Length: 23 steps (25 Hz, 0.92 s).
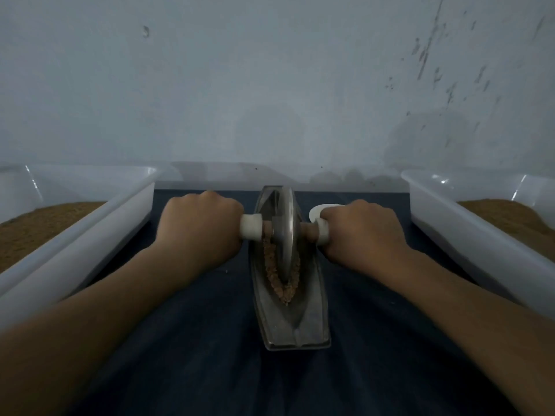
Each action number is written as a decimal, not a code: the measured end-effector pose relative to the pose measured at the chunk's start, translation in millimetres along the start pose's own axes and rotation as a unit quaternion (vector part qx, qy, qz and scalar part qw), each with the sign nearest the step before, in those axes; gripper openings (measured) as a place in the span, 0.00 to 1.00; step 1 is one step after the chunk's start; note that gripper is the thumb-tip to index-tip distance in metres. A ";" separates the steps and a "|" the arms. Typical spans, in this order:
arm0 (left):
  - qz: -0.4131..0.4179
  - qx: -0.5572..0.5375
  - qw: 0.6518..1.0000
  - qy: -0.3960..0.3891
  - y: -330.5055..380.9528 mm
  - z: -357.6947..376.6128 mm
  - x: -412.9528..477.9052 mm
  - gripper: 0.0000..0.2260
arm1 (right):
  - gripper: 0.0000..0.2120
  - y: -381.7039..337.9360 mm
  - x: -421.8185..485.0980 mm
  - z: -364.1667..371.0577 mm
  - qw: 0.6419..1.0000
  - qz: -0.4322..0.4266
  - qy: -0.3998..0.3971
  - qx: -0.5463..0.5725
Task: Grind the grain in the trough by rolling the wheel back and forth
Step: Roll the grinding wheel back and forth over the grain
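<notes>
A boat-shaped metal trough [295, 322] lies lengthwise on a dark blue cloth [195, 340], its near end toward me. A metal grinding wheel [285, 226] stands upright in the trough's far half, on an axle with white handle ends. My left hand [199, 229] grips the left handle [250, 226]. My right hand [362, 232] grips the right handle [322, 232]. Brown crushed grain [282, 280] lies in a V along the groove just in front of the wheel.
A white plastic tub [99, 217] holding brown grain stands at the left, and another [459, 232] at the right. A small white disc [318, 210] lies beyond my right hand. A pale wall [270, 85] rises just behind the cloth.
</notes>
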<state>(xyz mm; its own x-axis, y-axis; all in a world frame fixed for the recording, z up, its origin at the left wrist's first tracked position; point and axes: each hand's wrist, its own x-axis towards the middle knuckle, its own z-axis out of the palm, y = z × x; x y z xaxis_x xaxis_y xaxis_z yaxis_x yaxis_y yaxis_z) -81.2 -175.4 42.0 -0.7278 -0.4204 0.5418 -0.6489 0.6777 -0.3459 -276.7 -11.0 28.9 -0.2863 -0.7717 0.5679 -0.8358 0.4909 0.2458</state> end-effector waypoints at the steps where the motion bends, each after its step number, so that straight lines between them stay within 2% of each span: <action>1: -0.019 -0.018 1.000 -0.016 4.9 0.3 10.4 0.05 | 0.16 -2.4 12.3 2.6 0.998 0.030 -0.030 0.035; 3: -0.044 -0.032 0.997 -0.059 10.9 -2.5 28.3 0.05 | 0.11 -5.8 31.9 3.6 0.993 0.066 -0.076 0.057; 5: -0.029 -0.034 0.996 -0.074 10.3 -6.7 32.2 0.06 | 0.08 -4.7 31.7 -0.5 0.990 0.073 -0.102 0.069; 6: -0.012 -0.029 0.997 -0.065 7.6 -8.2 24.8 0.06 | 0.07 -2.2 21.2 -2.0 0.992 0.054 -0.091 0.065; 9: 0.066 -0.009 0.997 0.040 -2.1 -10.7 -6.7 0.09 | 0.15 7.7 -24.1 -6.7 0.998 -0.021 0.050 0.030; 11: 0.075 -0.003 0.994 0.079 -4.4 -10.8 -9.6 0.13 | 0.17 10.6 -30.0 -7.9 0.996 -0.031 0.078 0.013; 12: 0.061 -0.011 0.997 0.056 -2.5 -4.1 -5.3 0.11 | 0.15 7.8 -22.6 -5.6 0.997 -0.026 0.067 -0.002; 14: -0.021 -0.060 0.998 -0.019 4.3 6.7 11.3 0.05 | 0.12 -1.4 12.4 -5.5 1.000 0.000 -0.010 0.001; 17: -0.083 -0.110 0.987 -0.086 8.4 11.7 29.1 0.05 | 0.09 -10.5 57.1 -10.7 0.994 0.012 -0.101 0.029; 20: -0.038 -0.102 0.990 -0.092 0.7 3.4 12.3 0.06 | 0.09 -3.6 32.6 -17.9 0.993 -0.024 -0.112 0.016; 23: 0.011 -0.046 0.998 -0.031 -4.9 -1.2 -9.7 0.09 | 0.08 10.2 -1.9 -15.6 0.994 -0.029 -0.102 0.040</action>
<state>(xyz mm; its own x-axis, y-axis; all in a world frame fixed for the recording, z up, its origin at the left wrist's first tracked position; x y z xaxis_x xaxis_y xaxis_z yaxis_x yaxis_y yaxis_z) -70.7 -173.8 39.4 -0.7564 -0.4387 0.4852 -0.6107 0.7394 -0.2835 -277.4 1.7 42.6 -0.3189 -0.8680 0.3807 -0.8861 0.4156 0.2053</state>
